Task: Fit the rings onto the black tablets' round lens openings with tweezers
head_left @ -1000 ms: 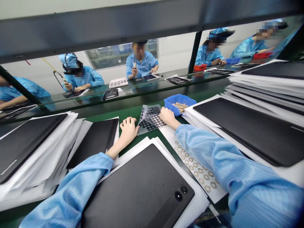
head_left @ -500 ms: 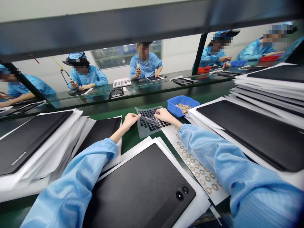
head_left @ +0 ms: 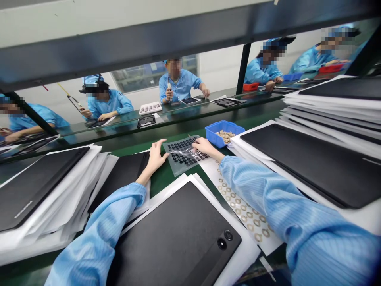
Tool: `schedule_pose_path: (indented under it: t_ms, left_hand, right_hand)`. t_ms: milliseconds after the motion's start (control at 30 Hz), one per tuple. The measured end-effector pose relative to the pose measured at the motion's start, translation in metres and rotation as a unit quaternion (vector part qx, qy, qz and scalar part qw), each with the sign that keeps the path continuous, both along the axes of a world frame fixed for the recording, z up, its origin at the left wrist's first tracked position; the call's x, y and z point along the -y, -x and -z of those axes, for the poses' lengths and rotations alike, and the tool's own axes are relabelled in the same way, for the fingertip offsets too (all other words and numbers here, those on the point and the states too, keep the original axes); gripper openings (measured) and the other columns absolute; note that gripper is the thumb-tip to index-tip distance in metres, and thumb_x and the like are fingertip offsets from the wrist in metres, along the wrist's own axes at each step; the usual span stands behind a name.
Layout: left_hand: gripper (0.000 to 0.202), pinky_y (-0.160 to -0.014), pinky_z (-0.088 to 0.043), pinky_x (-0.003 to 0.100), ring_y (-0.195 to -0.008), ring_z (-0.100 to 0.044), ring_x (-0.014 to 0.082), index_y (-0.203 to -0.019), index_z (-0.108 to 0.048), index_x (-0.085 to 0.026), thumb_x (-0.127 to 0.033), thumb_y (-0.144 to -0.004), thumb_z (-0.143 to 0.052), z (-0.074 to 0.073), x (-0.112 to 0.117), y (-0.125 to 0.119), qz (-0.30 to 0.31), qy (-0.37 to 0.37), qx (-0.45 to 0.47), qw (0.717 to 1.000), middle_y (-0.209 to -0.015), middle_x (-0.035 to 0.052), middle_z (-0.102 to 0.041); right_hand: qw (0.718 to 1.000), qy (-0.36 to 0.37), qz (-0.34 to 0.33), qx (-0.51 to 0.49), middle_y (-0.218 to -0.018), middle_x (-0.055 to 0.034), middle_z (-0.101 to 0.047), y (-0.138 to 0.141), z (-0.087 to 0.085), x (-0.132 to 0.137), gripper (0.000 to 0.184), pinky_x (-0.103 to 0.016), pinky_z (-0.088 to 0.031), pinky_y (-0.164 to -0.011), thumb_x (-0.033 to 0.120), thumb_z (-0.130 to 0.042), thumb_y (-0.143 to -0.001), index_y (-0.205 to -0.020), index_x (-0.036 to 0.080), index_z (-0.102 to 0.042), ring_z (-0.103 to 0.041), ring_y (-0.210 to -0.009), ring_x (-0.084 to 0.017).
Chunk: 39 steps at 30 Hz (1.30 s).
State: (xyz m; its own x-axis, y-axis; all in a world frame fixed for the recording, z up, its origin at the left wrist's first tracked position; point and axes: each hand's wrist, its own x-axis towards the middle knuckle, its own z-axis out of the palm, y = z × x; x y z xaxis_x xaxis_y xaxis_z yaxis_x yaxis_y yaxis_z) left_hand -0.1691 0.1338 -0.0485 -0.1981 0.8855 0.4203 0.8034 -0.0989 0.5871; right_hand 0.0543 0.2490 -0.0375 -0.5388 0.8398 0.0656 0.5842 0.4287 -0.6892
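My left hand [head_left: 156, 158] is held at the left edge of a clear sheet of black ring stickers [head_left: 181, 162], thumb and fingers spread, nothing between them. Over that sheet, my right hand [head_left: 205, 147] is closed around slim metal tweezers [head_left: 191, 138], one end of which sticks out above the fingers. A crinkled clear film [head_left: 182, 152] lies across the rings beside the right fingers. Under my right forearm runs a white sheet with tan rings [head_left: 242, 210]. Nearest to me is a black tablet back cover [head_left: 172, 234] with two round camera openings, lying on white paper.
A blue bin [head_left: 224, 133] of small tan pieces stands beyond my right hand. Paper-layered stacks of black covers rise at left [head_left: 44, 182] and right [head_left: 312, 163]. A grey overhead beam [head_left: 133, 51] crosses above. Several co-workers in blue sit across the green bench.
My left hand has let go of the film edge and opened, its fingers now raised. The tweezers now show above my right hand, which stays over the ring sheet. The view has shifted slightly.
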Motion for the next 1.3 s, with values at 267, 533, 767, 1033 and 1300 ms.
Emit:
schedule_pose_path:
  t_ms: [267, 533, 767, 1033, 1300]
  left_hand:
    - [0.025, -0.096, -0.046, 0.047, -0.109, -0.057, 0.0226, -0.109, -0.062, -0.015, -0.033, -0.092, -0.058, -0.002, -0.005, 0.004, 0.113, 0.059, -0.064, 0.990, -0.117, 0.0083, -0.061]
    - [0.028, -0.087, -0.052, 0.042, -0.098, -0.062, 0.0203, -0.109, -0.061, -0.014, -0.036, -0.093, -0.056, -0.003, -0.005, 0.009, 0.146, 0.122, -0.030, 0.981, -0.110, 0.0074, -0.063]
    - [0.032, -0.088, -0.052, 0.043, -0.103, -0.060, 0.0226, -0.117, -0.058, -0.015, -0.036, -0.092, -0.057, 0.000, -0.008, 0.006, 0.089, 0.156, -0.023, 0.983, -0.119, 0.0084, -0.059]
    - [0.032, -0.087, -0.052, 0.042, -0.102, -0.060, 0.0223, -0.117, -0.058, -0.015, -0.036, -0.093, -0.056, -0.007, -0.004, -0.004, 0.034, 0.179, -0.039, 0.983, -0.118, 0.0083, -0.059]
    - [0.031, -0.088, -0.051, 0.044, -0.102, -0.060, 0.0217, -0.116, -0.058, -0.014, -0.035, -0.092, -0.057, -0.006, -0.003, -0.020, -0.034, 0.180, -0.107, 0.977, -0.116, 0.0087, -0.060]
  right_hand:
    - [0.997, 0.065, -0.009, -0.041, -0.115, -0.0088, -0.061, 0.008, -0.005, 0.005, 0.032, -0.039, -0.054, -0.082, 0.033, -0.055, -0.093, -0.119, 0.014, -0.057, -0.062, -0.097, -0.019]
    - [0.990, 0.137, -0.015, -0.042, -0.107, -0.0070, -0.063, 0.004, -0.012, 0.008, 0.030, -0.034, -0.055, -0.076, 0.035, -0.054, -0.094, -0.114, 0.014, -0.058, -0.063, -0.088, -0.016]
    - [0.973, 0.206, -0.105, 0.014, -0.057, -0.0021, -0.062, -0.019, -0.041, 0.016, 0.042, -0.020, -0.019, -0.033, 0.050, -0.072, -0.076, -0.076, 0.010, -0.061, -0.027, -0.035, -0.001]
    - [0.985, 0.153, -0.069, 0.037, -0.082, -0.0004, -0.061, -0.022, -0.013, 0.022, 0.022, -0.019, -0.047, -0.050, 0.031, -0.054, -0.094, -0.105, 0.012, -0.058, -0.055, -0.058, -0.006]
    - [0.993, 0.054, -0.006, 0.104, -0.107, -0.0074, -0.063, -0.022, -0.006, 0.022, 0.029, -0.035, -0.055, -0.077, 0.035, -0.056, -0.092, -0.112, 0.013, -0.059, -0.063, -0.091, -0.017]
